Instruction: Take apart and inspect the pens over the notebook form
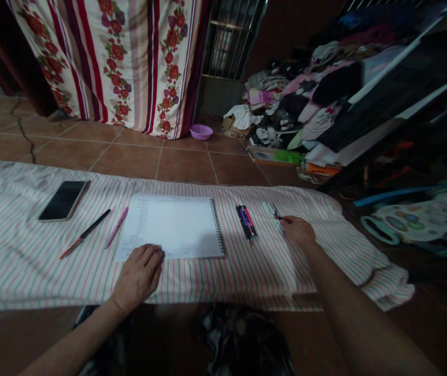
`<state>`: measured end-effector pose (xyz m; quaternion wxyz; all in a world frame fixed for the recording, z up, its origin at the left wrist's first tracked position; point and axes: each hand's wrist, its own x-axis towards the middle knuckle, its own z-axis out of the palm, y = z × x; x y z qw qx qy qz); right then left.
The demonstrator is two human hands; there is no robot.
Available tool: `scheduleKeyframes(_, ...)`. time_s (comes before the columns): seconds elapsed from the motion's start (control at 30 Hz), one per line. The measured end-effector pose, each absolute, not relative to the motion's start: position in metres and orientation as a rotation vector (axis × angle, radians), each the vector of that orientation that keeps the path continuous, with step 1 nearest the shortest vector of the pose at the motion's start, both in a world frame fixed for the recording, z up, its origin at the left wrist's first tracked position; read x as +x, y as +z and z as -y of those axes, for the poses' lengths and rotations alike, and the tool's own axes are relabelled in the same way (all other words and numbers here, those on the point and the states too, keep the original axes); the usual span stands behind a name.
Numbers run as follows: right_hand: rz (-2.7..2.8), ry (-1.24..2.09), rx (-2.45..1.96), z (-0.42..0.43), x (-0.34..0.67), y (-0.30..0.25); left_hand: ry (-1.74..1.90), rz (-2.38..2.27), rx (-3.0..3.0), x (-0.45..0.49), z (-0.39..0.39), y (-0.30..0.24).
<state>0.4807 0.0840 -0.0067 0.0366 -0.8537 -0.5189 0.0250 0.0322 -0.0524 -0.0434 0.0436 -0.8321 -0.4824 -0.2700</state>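
Observation:
A spiral notebook lies open on a pink-striped cloth spread on the floor. My left hand rests with curled fingers on the notebook's near left corner. My right hand reaches to the right of the notebook, its fingers closed on a bunch of light-coloured pens. Between that hand and the notebook lies a second bunch of dark and pink pens. Left of the notebook lie a pink pen and a black pen with a red tip. A dark phone lies further left.
Brown floor tiles stretch beyond the cloth. A flowered curtain hangs at the back, with a purple bowl beside it. A heap of clothes fills the right side, next to colourful toys.

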Motion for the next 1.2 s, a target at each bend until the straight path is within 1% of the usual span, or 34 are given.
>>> scheduleKeyframes(0.17, 1.571, 0.034, -2.513, -0.082, 0.458, 0.005, -0.802, 1.505, -2.552, 0.032, 0.053, -0.043)
scheduleKeyframes(0.27, 1.493, 0.028, -2.321, -0.081, 0.420, 0.021, -0.781, 1.523, -2.572, 0.032, 0.053, -0.042)
scheduleKeyframes(0.33, 1.478, 0.086, -2.154, -0.078, 0.385, 0.031, -0.778, 1.536, -2.577, 0.032, 0.053, -0.041)
scheduleKeyframes(0.4, 1.511, 0.214, -1.941, -0.072, 0.343, 0.036, -0.782, 1.550, -2.572, 0.032, 0.054, -0.040)
scheduleKeyframes(0.53, 1.441, 0.688, -1.532, -0.053, 0.257, 0.019, -0.814, 1.571, -2.579, 0.033, 0.055, -0.039)
scheduleKeyframes(0.63, 1.460, 0.820, -1.343, -0.040, 0.206, -0.005, -0.845, 1.583, -2.576, 0.033, 0.055, -0.038)
scheduleKeyframes(0.73, 1.543, 0.801, -1.296, -0.031, 0.177, -0.026, -0.856, 1.598, -2.568, 0.033, 0.055, -0.038)
scheduleKeyframes(0.83, 1.708, 0.690, -1.303, -0.027, 0.166, -0.037, -0.855, 1.609, -2.573, 0.033, 0.055, -0.039)
scheduleKeyframes(0.93, 1.826, 0.613, -1.300, -0.028, 0.164, -0.039, -0.874, 1.623, -2.578, 0.033, 0.054, -0.040)
scheduleKeyframes(1.1, 1.878, 0.645, -1.313, -0.032, 0.166, -0.037, -0.955, 1.620, -2.575, 0.033, 0.053, -0.043)
scheduleKeyframes(1.2, 1.896, 0.647, -1.307, -0.034, 0.165, -0.038, -1.070, 1.618, -2.548, 0.032, 0.052, -0.043)
